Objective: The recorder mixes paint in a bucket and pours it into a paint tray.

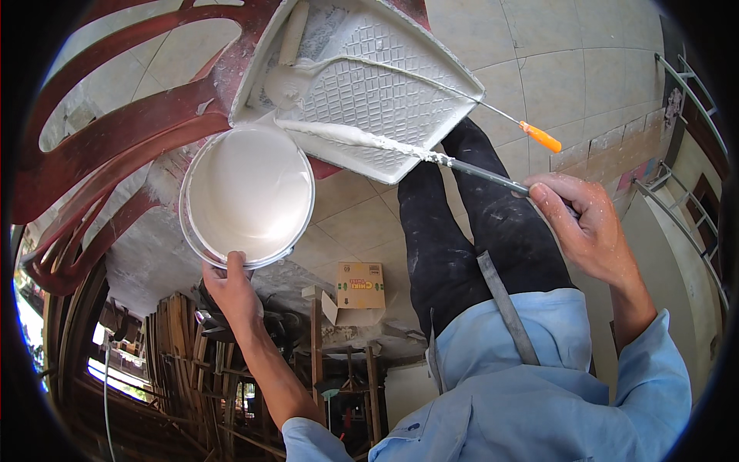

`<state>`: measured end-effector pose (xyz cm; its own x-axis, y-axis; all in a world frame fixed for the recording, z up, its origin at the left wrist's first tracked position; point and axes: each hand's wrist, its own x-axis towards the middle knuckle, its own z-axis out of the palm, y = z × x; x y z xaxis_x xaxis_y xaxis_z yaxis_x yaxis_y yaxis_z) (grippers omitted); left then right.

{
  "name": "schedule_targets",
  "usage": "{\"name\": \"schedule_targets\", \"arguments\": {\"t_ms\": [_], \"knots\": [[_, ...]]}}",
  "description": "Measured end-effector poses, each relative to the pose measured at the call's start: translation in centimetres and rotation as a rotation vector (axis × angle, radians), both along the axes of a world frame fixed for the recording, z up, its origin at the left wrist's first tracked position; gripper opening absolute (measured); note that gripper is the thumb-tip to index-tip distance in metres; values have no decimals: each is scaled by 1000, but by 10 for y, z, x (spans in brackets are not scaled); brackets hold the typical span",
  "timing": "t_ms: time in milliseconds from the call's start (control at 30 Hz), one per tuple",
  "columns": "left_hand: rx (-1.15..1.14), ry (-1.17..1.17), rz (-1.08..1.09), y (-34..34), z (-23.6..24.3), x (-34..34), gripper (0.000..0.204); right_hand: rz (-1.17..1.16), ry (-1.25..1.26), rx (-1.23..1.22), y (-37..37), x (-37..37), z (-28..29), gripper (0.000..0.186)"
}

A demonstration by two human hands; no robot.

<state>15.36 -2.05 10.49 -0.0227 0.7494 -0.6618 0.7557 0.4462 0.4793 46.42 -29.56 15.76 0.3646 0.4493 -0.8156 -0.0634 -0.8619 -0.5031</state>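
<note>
My left hand (235,296) grips the rim of a white bucket (250,185), thumb over the edge. The bucket is tilted, and white paint coats its inside. Its far lip is close against a paint tray (454,58), and I cannot tell whether they touch. In my right hand (581,223) is a grey stick (485,175), its far half thick with white paint and reaching across the tray's near side to the bucket's lip. White paint pools in the tray's deep end. A paint roller (293,35) lies in the tray, its orange handle jutting out to the right.
The tray rests on a red plastic chair (127,115) spattered with white. Below the bucket, a yellow-brown cardboard box (360,285) stands on the tiled floor (493,85). Wooden slats (181,339) are stacked at lower left. Metal ladder-like frames (697,100) line the right side.
</note>
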Motion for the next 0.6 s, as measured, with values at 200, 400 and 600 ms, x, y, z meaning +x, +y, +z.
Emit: {"name": "schedule_targets", "arguments": {"t_ms": [200,400,600], "knots": [[-3,14,-2,0,1,1,42,27,14,-67,2,3,10,27],[-7,6,6,-1,1,-1,44,5,17,-58,4,3,11,26],[-10,18,5,-2,1,3,44,6,22,-50,3,4,13,26]]}}
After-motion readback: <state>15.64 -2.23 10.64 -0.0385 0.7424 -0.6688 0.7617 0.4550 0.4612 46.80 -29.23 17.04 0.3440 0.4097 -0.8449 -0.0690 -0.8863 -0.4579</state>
